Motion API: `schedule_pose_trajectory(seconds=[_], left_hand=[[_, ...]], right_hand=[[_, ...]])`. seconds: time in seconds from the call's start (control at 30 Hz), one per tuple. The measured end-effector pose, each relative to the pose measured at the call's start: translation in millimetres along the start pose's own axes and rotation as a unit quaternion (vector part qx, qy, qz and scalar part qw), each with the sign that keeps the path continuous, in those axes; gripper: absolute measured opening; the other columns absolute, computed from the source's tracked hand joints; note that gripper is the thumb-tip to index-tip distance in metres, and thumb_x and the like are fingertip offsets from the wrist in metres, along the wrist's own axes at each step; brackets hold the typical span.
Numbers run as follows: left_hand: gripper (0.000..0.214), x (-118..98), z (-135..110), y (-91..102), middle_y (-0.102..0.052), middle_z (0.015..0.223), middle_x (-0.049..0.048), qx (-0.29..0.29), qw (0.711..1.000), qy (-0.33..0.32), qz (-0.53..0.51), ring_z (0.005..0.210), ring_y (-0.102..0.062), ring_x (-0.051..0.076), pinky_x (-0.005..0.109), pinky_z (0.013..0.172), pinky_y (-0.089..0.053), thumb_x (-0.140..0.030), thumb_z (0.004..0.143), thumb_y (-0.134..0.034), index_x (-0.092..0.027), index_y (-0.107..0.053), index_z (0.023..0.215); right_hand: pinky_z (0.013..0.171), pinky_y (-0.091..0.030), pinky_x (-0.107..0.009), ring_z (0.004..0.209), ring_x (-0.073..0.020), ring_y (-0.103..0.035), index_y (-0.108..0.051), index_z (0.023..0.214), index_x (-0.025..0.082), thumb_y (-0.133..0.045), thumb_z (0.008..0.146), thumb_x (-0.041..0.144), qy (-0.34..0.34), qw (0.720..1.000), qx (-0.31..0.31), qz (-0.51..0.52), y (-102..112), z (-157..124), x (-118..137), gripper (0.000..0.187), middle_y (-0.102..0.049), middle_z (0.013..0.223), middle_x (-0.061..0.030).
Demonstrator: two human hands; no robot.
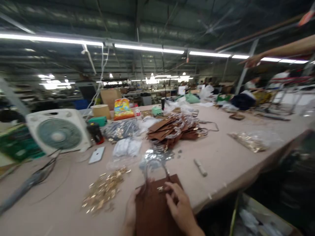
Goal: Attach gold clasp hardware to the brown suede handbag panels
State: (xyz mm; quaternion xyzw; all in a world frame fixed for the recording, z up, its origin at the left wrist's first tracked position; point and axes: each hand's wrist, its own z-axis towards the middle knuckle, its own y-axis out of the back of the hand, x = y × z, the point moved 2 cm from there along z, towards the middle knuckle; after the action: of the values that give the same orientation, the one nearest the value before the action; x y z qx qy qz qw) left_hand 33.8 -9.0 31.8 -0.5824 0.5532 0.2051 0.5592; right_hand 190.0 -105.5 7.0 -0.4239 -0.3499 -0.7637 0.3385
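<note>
A brown handbag (155, 213) with a looped handle (157, 163) is tilted up at the table's front edge. My left hand (131, 208) is closed on its left side, with some fingers hidden behind the panel. A small gold metal fitting (160, 189) shows on the upper front of the bag. Beside that fitting, my right hand (180, 205) lies over the bag's front with curled fingers. Whether anything is between those fingers cannot be made out. Left of the bag is a pile of gold metal fittings (104, 190).
Stacked brown bags (169, 129) lie further back, near plastic packets (126, 147). A box fan (59, 131) and a phone (96, 154) are at left. A marker-like stick (200, 167) and a bag of gold parts (248, 141) lie right. Another person's arm (278, 49) reaches in upper right.
</note>
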Motion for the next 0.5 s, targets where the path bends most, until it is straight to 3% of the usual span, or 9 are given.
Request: schedule_pose_trajectory(seconds=[0.07, 0.17, 0.27, 0.4, 0.5], left_hand=[[0.044, 8.5, 5.0, 15.8, -0.074, 0.130, 0.0154, 0.078, 0.986, 0.068, -0.133, 0.133, -0.061, 0.037, 0.051, 0.116, -0.046, -0.033, 0.091, -0.057, -0.010, -0.074, 0.125], [0.050, 16.2, 10.5, 18.7, -0.074, 0.131, 0.0124, 0.115, 0.962, 0.085, -0.232, 0.138, -0.057, 0.035, 0.048, 0.123, -0.038, -0.030, 0.086, -0.058, -0.009, -0.072, 0.130], [0.049, 17.7, 10.4, 12.0, -0.074, 0.130, 0.0130, 0.103, 0.961, 0.097, -0.239, 0.133, -0.062, 0.034, 0.045, 0.121, -0.041, -0.026, 0.087, -0.059, -0.007, -0.071, 0.130], [0.052, 14.9, 7.8, 7.7, -0.076, 0.125, 0.0127, 0.077, 0.965, 0.121, -0.222, 0.124, -0.069, 0.034, 0.047, 0.114, -0.049, -0.026, 0.089, -0.061, -0.010, -0.066, 0.138], [0.058, 12.5, 3.7, 5.3, -0.077, 0.122, 0.0142, 0.081, 0.964, 0.146, -0.209, 0.120, -0.071, 0.034, 0.049, 0.110, -0.052, -0.028, 0.090, -0.063, -0.011, -0.059, 0.145]], right_hand=[[0.069, -0.056, -0.030, 0.068, -0.0165, -0.061, -0.070, 0.128, 0.022, -0.064, 0.096, 0.033, -0.041, 0.998, -0.022, 0.045, -0.3, -1.8, -12.6, 0.035, -0.071, 0.101, -0.0083], [0.058, -0.050, -0.027, 0.061, -0.0153, -0.057, -0.074, 0.118, 0.019, -0.068, 0.094, 0.041, -0.076, 0.990, -0.004, 0.120, 7.7, -1.8, -18.9, 0.033, -0.070, 0.090, -0.0076], [0.057, -0.048, -0.027, 0.061, -0.0154, -0.057, -0.076, 0.110, 0.018, -0.070, 0.093, 0.044, -0.087, 0.983, 0.021, 0.162, 14.3, 0.1, -16.9, 0.032, -0.068, 0.084, -0.0063], [0.064, -0.050, -0.029, 0.067, -0.0166, -0.059, -0.076, 0.115, 0.018, -0.073, 0.090, 0.043, -0.102, 0.981, 0.032, 0.163, 15.7, 5.0, -14.9, 0.035, -0.071, 0.093, -0.0089], [0.064, -0.048, -0.028, 0.071, -0.0169, -0.059, -0.078, 0.108, 0.019, -0.073, 0.089, 0.042, -0.099, 0.977, 0.076, 0.171, 17.0, 9.2, -11.8, 0.030, -0.071, 0.095, -0.0079]])
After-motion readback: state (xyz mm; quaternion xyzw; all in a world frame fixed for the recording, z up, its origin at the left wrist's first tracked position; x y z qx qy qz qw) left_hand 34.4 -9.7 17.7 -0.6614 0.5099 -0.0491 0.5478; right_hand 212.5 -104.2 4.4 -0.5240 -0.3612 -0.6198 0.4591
